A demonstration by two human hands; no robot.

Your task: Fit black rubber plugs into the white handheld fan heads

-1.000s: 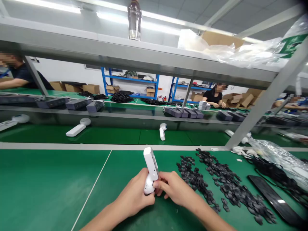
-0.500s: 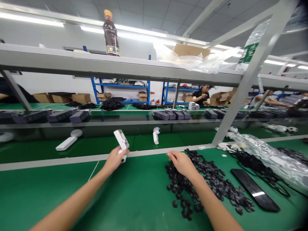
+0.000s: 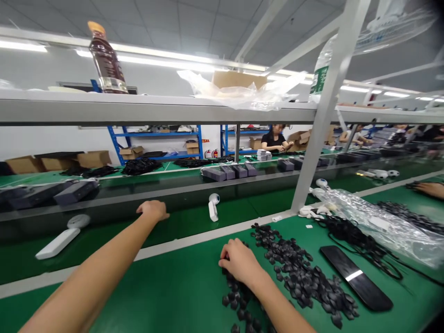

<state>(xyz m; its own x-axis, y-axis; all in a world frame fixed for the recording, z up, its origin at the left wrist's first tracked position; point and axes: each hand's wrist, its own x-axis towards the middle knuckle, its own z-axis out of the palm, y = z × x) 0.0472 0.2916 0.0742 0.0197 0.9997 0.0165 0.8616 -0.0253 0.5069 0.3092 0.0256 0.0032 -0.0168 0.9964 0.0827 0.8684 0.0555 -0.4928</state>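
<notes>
My left hand [image 3: 152, 210] reaches far forward over the green belt, palm down, and no object shows in it. The nearest thing to it is a white device with a round head [image 3: 213, 206], standing some way to its right. A second white device [image 3: 57, 243] lies at the left, with its long handle flat. My right hand [image 3: 239, 261] rests curled on a spread of small black rubber pieces [image 3: 298, 277]. The hand hides whatever lies under its fingers, so I cannot tell whether it holds a piece.
A glossy black flat panel [image 3: 355, 277], black cables [image 3: 354, 243] and a clear plastic bag [image 3: 381, 231] lie to the right. A metal upright [image 3: 326, 106] supports the overhead shelf [image 3: 173, 108]. Another person's hand [image 3: 430, 189] lies at the right edge.
My left hand has moved farther forward and left, and the white device it held no longer shows. My right hand has moved from the pile's near edge to lower on it. The view has tilted.
</notes>
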